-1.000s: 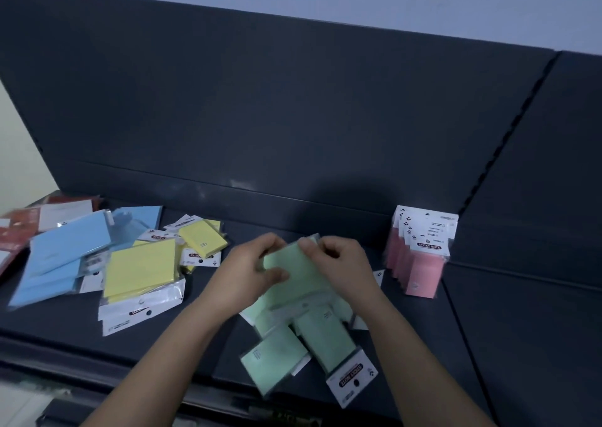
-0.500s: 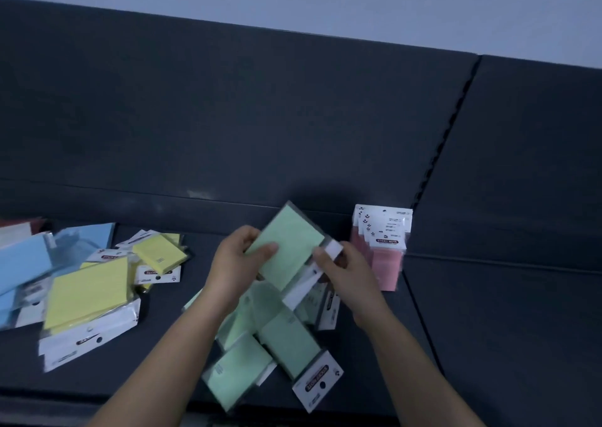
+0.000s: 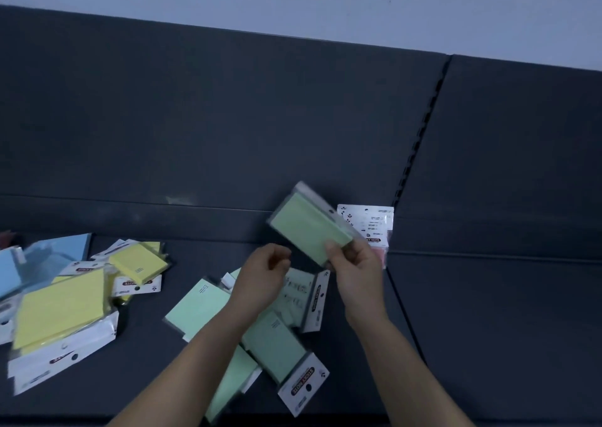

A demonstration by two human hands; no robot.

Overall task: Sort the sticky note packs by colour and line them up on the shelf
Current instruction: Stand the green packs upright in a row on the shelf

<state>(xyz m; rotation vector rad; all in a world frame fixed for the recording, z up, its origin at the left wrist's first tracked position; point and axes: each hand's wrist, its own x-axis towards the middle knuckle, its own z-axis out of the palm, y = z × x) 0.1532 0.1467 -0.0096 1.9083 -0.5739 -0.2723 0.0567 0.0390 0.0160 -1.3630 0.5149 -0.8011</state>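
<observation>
While the right hand (image 3: 355,273) pinches its corner, the flat green sticky note pack (image 3: 309,223) hangs above the dark shelf (image 3: 195,254).
Long axis slants up-left; row of pink packs (image 3: 371,224) just right; left hand (image 3: 264,273) empty, loosely curled.

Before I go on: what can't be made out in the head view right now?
Head view only.
1. Pink packs: the held green pack and the right hand cover most of the row; count unclear.
2. Blue packs: cut off by the left edge.
3. Green pile: the left hand and both forearms hide some packs.
4. Small print on the header cards: blurred.
</observation>
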